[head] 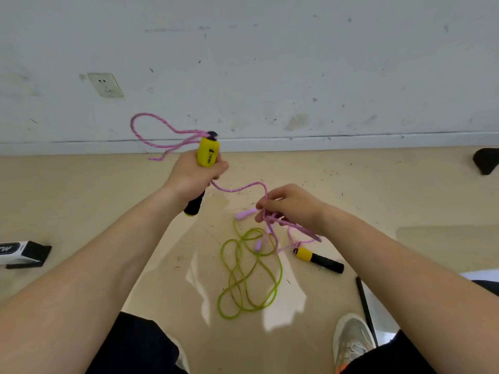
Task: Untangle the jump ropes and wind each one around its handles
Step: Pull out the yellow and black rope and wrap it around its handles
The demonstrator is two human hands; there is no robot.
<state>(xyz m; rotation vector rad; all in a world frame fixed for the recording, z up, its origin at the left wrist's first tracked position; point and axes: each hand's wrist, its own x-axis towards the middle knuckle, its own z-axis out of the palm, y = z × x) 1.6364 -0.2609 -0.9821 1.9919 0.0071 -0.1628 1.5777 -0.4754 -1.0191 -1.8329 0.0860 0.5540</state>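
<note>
My left hand grips a yellow and black handle of the pink jump rope, held upright; a loop of pink rope sticks out to the left from its top. From under that hand the pink rope runs right to my right hand, which pinches a tangled bunch of it above the floor. The rope's second yellow and black handle lies on the floor to the right. A green jump rope lies in loose loops on the floor, with pale purple handles near my right hand.
A black and white box lies on the floor at left. A thin black rod lies at right beside my grey shoe. A dark object sits at far right. The white wall with a socket stands close ahead.
</note>
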